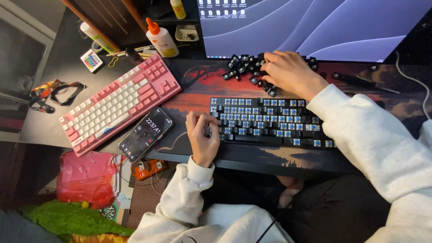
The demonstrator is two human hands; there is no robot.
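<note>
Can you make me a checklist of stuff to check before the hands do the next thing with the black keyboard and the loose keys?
1. Left hand is at the left edge of the black keyboard: ok.
2. Right hand rests on the pile of loose black keycaps: ok.
3. A keycap is pinched in the right hand: cannot tell, the fingers hide it.
4. Bare blue switches show on the keyboard: ok, many caps are off.
5. Phone lies away from both hands: ok, it sits between the two keyboards.
6. Pink keyboard is out of the way: ok, pushed aside to the left.
</note>
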